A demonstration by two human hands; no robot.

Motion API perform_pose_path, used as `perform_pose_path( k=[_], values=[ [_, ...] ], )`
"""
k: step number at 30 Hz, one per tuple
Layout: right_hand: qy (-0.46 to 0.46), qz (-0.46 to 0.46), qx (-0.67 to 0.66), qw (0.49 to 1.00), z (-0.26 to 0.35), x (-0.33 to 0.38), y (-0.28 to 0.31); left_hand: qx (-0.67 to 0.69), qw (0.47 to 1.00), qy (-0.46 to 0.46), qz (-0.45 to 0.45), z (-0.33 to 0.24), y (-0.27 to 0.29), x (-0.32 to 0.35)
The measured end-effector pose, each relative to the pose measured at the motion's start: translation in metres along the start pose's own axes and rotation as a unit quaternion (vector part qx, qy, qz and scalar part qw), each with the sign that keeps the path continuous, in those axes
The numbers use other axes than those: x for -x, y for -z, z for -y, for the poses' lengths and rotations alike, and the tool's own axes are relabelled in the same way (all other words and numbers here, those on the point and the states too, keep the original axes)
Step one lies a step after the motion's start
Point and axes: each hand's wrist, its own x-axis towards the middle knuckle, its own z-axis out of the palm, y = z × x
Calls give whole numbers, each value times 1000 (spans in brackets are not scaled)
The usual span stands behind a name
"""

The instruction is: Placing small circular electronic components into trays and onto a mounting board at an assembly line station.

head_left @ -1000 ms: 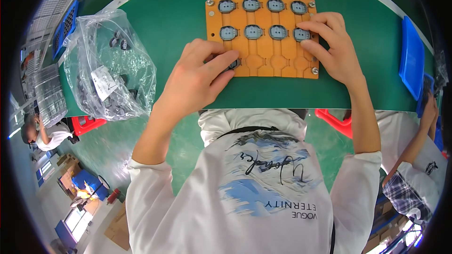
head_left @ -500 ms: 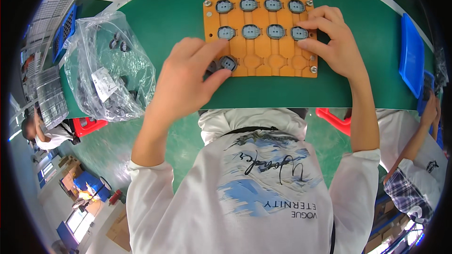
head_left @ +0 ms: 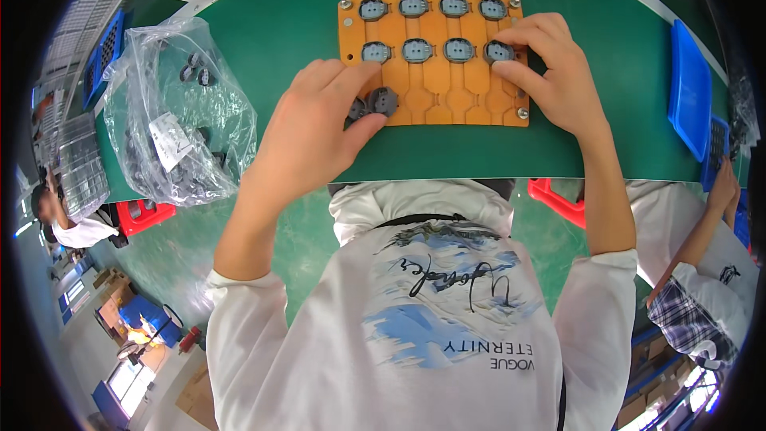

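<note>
Left hand (head_left: 315, 124) pinches a round part (head_left: 383, 100) over the tray's (head_left: 435, 104) empty bottom row; right hand (head_left: 550, 72) presses a seated part (head_left: 499, 51), fingers spread

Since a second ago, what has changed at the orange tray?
The left hand slid down to the tray's lower left corner, bringing dark round parts onto its empty bottom row. The right hand stayed at the second row's right end; the eight seated parts and the bag stayed put.
</note>
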Motion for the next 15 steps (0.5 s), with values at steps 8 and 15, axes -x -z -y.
perform_pose_path(
  k=[8, 15],
  values=[
    [25, -13, 57, 998, 6, -4, 1, -46, 999, 20, -7, -2, -12, 0],
    [81, 5, 175, 981, 18, -8, 8, -28, 999, 9, -28, 1, -13, 4]
  ],
)
